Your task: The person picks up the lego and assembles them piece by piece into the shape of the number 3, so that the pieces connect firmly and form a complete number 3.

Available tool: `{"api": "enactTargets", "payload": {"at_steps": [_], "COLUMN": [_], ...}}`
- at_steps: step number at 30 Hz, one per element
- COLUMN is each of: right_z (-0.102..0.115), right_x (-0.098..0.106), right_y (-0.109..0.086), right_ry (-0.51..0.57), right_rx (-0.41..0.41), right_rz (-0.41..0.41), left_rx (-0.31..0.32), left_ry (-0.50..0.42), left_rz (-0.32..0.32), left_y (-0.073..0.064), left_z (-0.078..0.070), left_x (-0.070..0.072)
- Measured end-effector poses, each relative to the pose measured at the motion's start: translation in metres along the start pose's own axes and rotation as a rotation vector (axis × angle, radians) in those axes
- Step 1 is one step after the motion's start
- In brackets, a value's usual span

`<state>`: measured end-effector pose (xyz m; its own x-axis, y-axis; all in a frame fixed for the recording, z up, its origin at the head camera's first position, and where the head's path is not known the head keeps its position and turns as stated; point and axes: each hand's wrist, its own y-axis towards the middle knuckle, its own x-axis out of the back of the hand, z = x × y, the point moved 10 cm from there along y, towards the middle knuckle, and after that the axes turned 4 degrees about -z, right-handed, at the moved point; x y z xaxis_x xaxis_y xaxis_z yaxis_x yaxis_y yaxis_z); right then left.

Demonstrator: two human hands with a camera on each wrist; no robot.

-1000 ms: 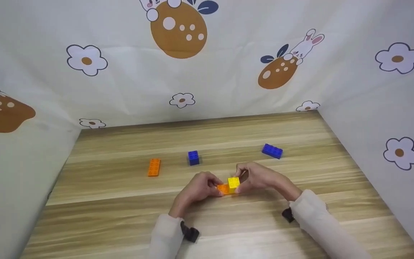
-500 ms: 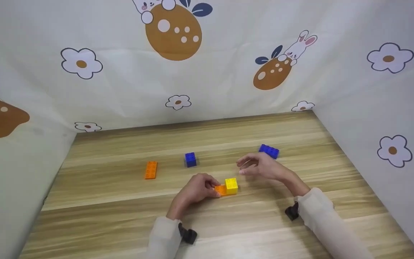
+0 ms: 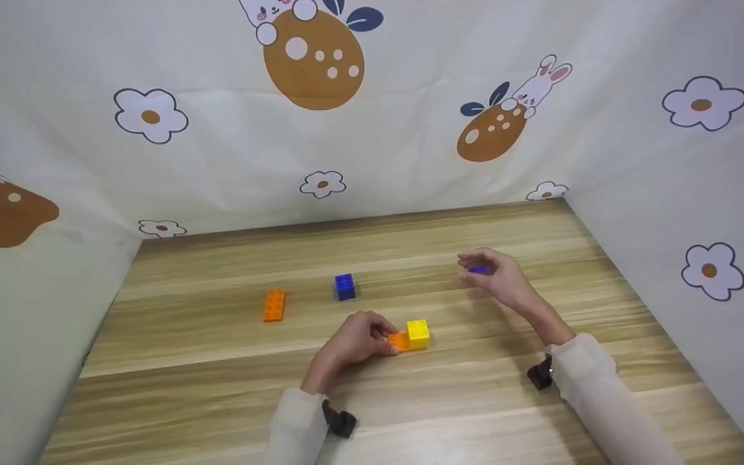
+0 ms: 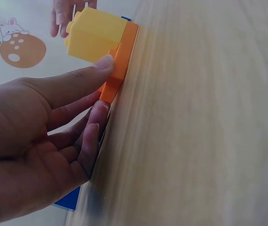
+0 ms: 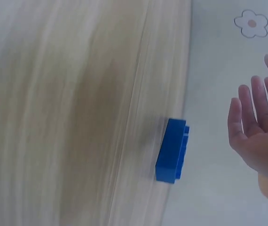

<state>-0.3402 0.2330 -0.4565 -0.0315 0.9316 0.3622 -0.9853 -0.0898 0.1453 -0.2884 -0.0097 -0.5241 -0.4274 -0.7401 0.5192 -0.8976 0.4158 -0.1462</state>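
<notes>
The orange brick [image 3: 399, 341], lying flat mid-table with a yellow block [image 3: 418, 333] on its right end, is pinched by the left hand [image 3: 354, 339]. The right hand [image 3: 498, 278] is held with fingers spread over the long blue brick [image 5: 172, 150], bare table [image 3: 217, 387] all round.

You had a light wood-grain table [image 3: 230, 387] boxed in on three sides by a cream cloth backdrop [image 3: 411, 148], printed with flowers, bunnies and brown spotted eggs. Lighting was soft and even, no harsh shadows anywhere.
</notes>
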Motion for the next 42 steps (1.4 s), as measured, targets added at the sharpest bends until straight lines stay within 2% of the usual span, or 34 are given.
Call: {"api": "enactTargets", "payload": {"at_steps": [7,16,23,28,36,42], "right_z": [-0.018,-0.048,-0.073,-0.081,-0.081,-0.079], "right_x": [0.028,0.051,0.055,0.053,0.053,0.055], "right_y": [0.002,0.006,0.006,0.009,0.01,0.01], "right_ry": [-0.063,-0.153,-0.17,-0.214,-0.294,-0.271], "right_rx": [-0.066,-0.157,-0.249,-0.282,-0.294,-0.285], "right_rz": [-0.09,-0.063,0.023,0.056,0.063,0.026], "left_rx": [0.002,-0.042,-0.02,-0.02,0.009,-0.009], "left_ry": [0.0,0.007,0.003,0.001,-0.014,-0.003], "left_rz": [-0.002,-0.005,0.002,-0.004,0.003,0.0], "left_y": [0.001,0.0,0.0,-0.001,-0.002,-0.002], "left_z": [0.001,-0.004,-0.002,-0.002,0.0,-0.001], "left_x": [0.001,0.0,0.0,0.001,-0.001,0.0]}}
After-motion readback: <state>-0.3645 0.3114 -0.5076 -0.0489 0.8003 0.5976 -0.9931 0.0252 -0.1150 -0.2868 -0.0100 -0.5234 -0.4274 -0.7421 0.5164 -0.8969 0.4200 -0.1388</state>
